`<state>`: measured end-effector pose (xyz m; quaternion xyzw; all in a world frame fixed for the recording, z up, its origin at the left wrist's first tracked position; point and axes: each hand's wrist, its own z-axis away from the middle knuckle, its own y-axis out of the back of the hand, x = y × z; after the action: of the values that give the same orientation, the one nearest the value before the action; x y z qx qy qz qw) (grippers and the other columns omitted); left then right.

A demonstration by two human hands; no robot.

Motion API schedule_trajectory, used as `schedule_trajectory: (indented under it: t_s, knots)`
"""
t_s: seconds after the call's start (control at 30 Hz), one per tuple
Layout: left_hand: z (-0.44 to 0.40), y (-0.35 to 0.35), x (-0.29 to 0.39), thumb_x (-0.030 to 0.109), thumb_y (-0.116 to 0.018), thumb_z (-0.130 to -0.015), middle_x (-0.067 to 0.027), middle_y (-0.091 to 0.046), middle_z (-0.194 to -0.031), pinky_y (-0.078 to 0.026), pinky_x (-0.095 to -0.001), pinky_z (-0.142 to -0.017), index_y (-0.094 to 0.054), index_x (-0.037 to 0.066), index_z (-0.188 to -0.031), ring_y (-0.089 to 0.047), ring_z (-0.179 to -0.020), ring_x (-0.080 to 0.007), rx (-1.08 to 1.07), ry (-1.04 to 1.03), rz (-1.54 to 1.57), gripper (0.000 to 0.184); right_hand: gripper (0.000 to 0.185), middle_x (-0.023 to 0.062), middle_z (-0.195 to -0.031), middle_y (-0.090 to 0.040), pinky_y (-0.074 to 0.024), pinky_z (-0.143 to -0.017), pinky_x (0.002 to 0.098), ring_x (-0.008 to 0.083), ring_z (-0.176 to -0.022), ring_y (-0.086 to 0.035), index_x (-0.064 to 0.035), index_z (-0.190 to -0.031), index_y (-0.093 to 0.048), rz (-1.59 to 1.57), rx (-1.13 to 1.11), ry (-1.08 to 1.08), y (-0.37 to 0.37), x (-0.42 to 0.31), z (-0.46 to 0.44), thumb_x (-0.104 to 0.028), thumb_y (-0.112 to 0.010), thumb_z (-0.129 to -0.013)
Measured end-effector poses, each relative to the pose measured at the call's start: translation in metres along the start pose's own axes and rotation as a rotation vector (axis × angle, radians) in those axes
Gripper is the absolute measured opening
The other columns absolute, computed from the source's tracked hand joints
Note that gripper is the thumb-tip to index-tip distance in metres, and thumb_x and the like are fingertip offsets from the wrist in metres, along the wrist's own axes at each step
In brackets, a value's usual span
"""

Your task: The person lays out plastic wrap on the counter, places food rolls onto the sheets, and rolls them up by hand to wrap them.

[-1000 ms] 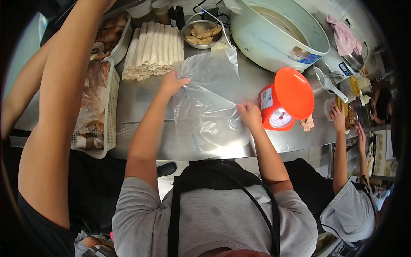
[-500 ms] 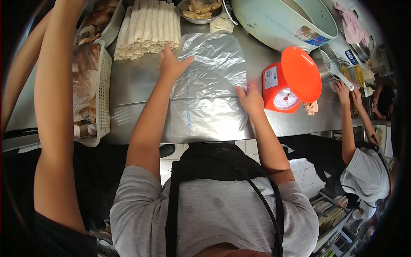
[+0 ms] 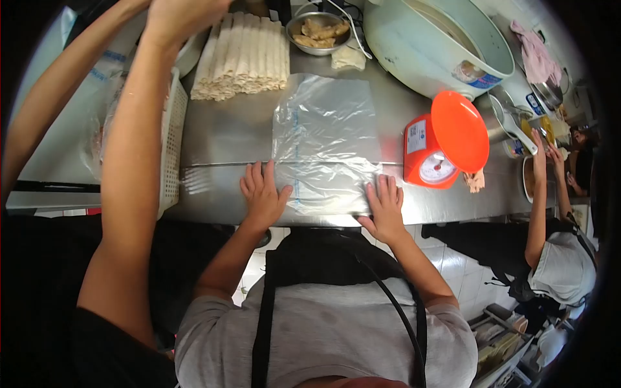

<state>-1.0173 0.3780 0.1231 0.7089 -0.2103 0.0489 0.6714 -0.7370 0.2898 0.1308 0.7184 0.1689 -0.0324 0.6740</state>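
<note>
A clear plastic bag (image 3: 328, 123) with faint blue print along its left side lies flat on the steel table (image 3: 226, 139) in front of me. At its lower left edge rests my left hand (image 3: 263, 196), fingers spread and holding nothing. My right hand (image 3: 386, 208) lies open at the bag's lower right corner, its fingers stretched forward. To the right of the bag stands a red kitchen scale (image 3: 435, 145) with a round dial and a tilted-looking red pan. Behind the bag on the left is a stack of pale rolled sheets (image 3: 249, 55).
A metal bowl (image 3: 318, 32) of ginger-like pieces and a large pale green tub (image 3: 427, 52) stand at the back. On the left, another person's arm (image 3: 132, 149) reaches across a white plastic basket (image 3: 169, 142). A co-worker (image 3: 559, 258) stands at the far right.
Both my hands have drawn back toward the table's near edge, the left from the bag's upper left side. The neighbour's arm has shifted right and forward over the basket.
</note>
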Motion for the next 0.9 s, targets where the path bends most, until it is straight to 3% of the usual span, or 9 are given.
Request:
schedule_trajectory:
  t_s: [0.13,0.23,0.3,0.4,0.5,0.6,0.7,0.8,0.9]
  knots:
    - [-0.074,0.024,0.001,0.03,-0.059,-0.076,-0.025,-0.029,-0.128,-0.017,-0.0537,-0.098,-0.033,0.005,-0.129,-0.023,-0.121,-0.0432,0.327,-0.1,0.091,0.065,0.063,0.0245,-0.129,-0.031,-0.0232,-0.097,0.0478,0.0412,-0.117,-0.031,-0.0025,-0.122,-0.042,-0.192,0.276,-0.033,-0.002,0.021,0.008,-0.032,-0.058,-0.069]
    - [-0.156,0.068,0.005,0.029,-0.058,-0.077,-0.0249,-0.029,-0.129,-0.016,-0.0521,-0.099,-0.035,0.004,-0.128,-0.023,-0.121,-0.043,0.534,-0.126,0.04,0.061,0.059,0.0238,-0.125,-0.035,-0.0248,-0.095,0.0473,0.0402,-0.114,-0.034,-0.0021,-0.12,-0.043,-0.24,0.349,-0.092,-0.017,0.039,0.021,-0.03,-0.057,-0.07]
    - [-0.212,0.08,-0.003,0.031,-0.055,-0.079,-0.0245,-0.031,-0.128,-0.015,-0.0514,-0.1,-0.037,0.001,-0.127,-0.022,-0.122,-0.0418,0.584,0.024,-0.121,0.06,0.051,0.0226,-0.119,-0.039,-0.0278,-0.093,0.0458,0.0384,-0.109,-0.038,-0.0031,-0.115,-0.047,-0.232,0.412,-0.075,-0.018,0.036,0.018,-0.03,-0.055,-0.072]
    - [-0.283,0.076,-0.021,0.034,-0.051,-0.081,-0.0239,-0.034,-0.127,-0.014,-0.0511,-0.102,-0.036,-0.002,-0.127,-0.021,-0.123,-0.0413,0.478,0.321,-0.284,0.06,0.048,0.0208,-0.116,-0.042,-0.0298,-0.091,0.0445,0.0369,-0.107,-0.039,-0.0045,-0.111,-0.05,-0.213,0.406,-0.116,-0.018,0.033,0.016,-0.029,-0.058,-0.07]
    - [-0.303,0.064,-0.013,0.036,-0.047,-0.082,-0.0232,-0.032,-0.131,-0.011,-0.0519,-0.102,-0.036,-0.005,-0.125,-0.017,-0.127,-0.0397,0.354,0.436,-0.381,0.061,0.048,0.02,-0.116,-0.042,-0.0303,-0.09,0.0444,0.0365,-0.106,-0.04,-0.0048,-0.11,-0.05,-0.222,0.39,-0.12,-0.016,0.033,0.016,-0.025,-0.06,-0.068]
    - [-0.309,0.07,0.003,0.03,-0.047,-0.083,-0.0238,-0.031,-0.133,-0.022,-0.0513,-0.1,-0.036,-0.006,-0.124,-0.02,-0.127,-0.0412,0.12,0.424,-0.372,0.056,0.047,0.0191,-0.116,-0.042,-0.0308,-0.09,0.0438,0.036,-0.105,-0.041,-0.0054,-0.108,-0.052,-0.221,0.404,-0.143,-0.014,0.029,0.015,-0.02,-0.063,-0.065]
    - [-0.305,0.085,0.02,0.021,-0.05,-0.08,-0.023,-0.046,-0.121,-0.036,-0.0441,-0.091,-0.041,-0.004,-0.12,-0.042,-0.114,-0.0353,0.169,0.431,-0.186,0.048,0.047,0.0191,-0.115,-0.043,-0.031,-0.09,0.0432,0.0356,-0.105,-0.041,-0.0057,-0.107,-0.053,-0.223,0.413,-0.139,-0.012,0.029,0.015,-0.019,-0.065,-0.064]
    - [-0.333,0.081,-0.029,0.014,-0.051,-0.079,-0.0168,-0.057,-0.1,-0.047,-0.0424,-0.076,-0.047,-0.004,-0.108,-0.057,-0.082,-0.0289,0.196,0.336,-0.085,0.035,0.046,0.0195,-0.115,-0.043,-0.0313,-0.09,0.0429,0.0355,-0.105,-0.041,-0.0058,-0.106,-0.053,-0.25,0.445,-0.133,-0.013,0.03,0.013,-0.019,-0.065,-0.064]
    - [-0.314,0.115,-0.027,0.014,-0.054,-0.078,-0.012,-0.058,-0.089,-0.05,-0.037,-0.068,-0.05,-0.004,-0.105,-0.057,-0.068,-0.0228,-0.073,0.538,1.069,0.032,0.044,0.0204,-0.114,-0.043,-0.032,-0.089,0.0428,0.0364,-0.104,-0.042,-0.0055,-0.104,-0.053,-0.308,0.493,-0.19,-0.014,0.034,0.007,-0.018,-0.066,-0.064]
